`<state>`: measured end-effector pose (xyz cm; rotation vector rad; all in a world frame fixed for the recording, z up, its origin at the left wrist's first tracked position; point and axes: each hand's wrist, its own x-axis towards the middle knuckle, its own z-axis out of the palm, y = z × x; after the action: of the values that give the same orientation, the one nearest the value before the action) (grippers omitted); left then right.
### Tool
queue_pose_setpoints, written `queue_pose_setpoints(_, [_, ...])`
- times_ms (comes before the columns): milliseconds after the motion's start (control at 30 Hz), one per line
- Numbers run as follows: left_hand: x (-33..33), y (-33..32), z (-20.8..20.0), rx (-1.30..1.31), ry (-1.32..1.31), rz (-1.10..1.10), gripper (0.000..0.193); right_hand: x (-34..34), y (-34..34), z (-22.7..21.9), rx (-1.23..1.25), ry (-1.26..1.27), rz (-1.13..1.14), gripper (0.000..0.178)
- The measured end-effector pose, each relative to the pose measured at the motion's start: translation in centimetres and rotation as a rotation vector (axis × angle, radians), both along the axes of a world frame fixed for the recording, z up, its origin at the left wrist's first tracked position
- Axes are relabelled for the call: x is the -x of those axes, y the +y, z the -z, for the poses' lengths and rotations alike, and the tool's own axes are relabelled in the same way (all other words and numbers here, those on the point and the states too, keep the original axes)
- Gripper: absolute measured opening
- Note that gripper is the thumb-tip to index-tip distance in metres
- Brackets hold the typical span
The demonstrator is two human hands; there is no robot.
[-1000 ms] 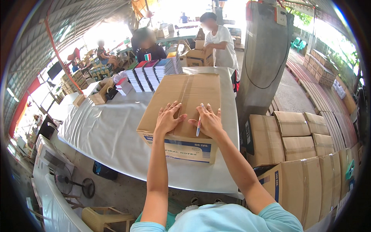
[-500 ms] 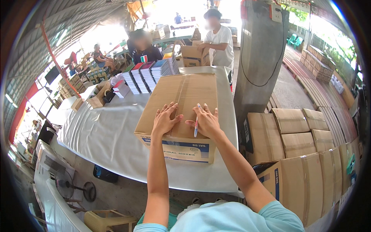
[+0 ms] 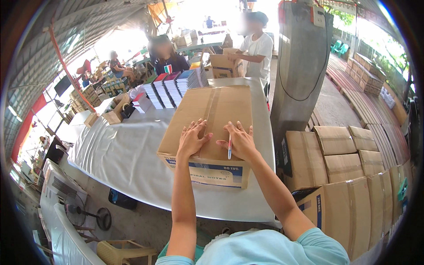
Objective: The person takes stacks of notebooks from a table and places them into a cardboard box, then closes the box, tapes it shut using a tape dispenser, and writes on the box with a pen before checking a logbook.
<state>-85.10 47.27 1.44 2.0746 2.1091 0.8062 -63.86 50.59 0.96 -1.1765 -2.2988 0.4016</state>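
Note:
A large closed cardboard box (image 3: 229,104) stands on the table before me, a strip of tape running along the seam of its top. Near the front edge of that top, my left hand (image 3: 192,139) lies flat with its fingers spread. Beside it, my right hand (image 3: 242,143) presses on the cardboard too, fingers apart, while a slim white pen (image 3: 229,148) is tucked between its fingers and points toward me. Blue printed bands mark the box's front side, partly behind my forearms.
The table (image 3: 119,154) has a silvery cover. Stacked notebooks (image 3: 170,90) and a small open box (image 3: 114,114) lie beyond. Taped cartons (image 3: 340,212) are piled at right near a concrete pillar (image 3: 298,66). Two people work across the table, one at an open carton (image 3: 225,66). A fan (image 3: 75,205) stands left.
The whole view has shifted slightly, so the scene sits a little farther right and lower. Both hands remain on the box top, the pen still in the right one.

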Motion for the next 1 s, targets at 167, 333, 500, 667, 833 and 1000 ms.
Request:
queue_pose_setpoints(167, [0.0, 0.2, -0.2, -0.002, -0.006, 0.006, 0.071, -0.1, 0.0, 0.0, -0.026, 0.020, -0.001, 0.076])
queue_pose_setpoints(333, [-0.1, 0.0, -0.4, -0.013, -0.022, 0.015, 0.071, -0.3, -0.1, -0.2, -0.015, 0.040, -0.024, 0.078])
queue_pose_setpoints(500, [-0.4, 0.0, -0.5, -0.026, -0.061, 0.018, 0.073, -0.4, 0.1, -0.3, 0.014, 0.063, -0.036, 0.077])
queue_pose_setpoints(667, [-0.2, 0.0, -0.5, -0.016, -0.066, 0.008, 0.073, -0.6, -0.1, -0.7, 0.005, 0.109, -0.084, 0.075])
queue_pose_setpoints(833, [-0.6, 0.1, -0.4, -0.020, -0.082, 0.008, 0.075, -1.1, 0.0, -0.7, 0.047, 0.123, -0.103, 0.073])
queue_pose_setpoints(1000, [-0.5, 0.3, -0.1, -0.078, -0.045, 0.002, 0.069, -2.5, -0.4, -0.9, -0.027, 0.297, -0.128, 0.061])
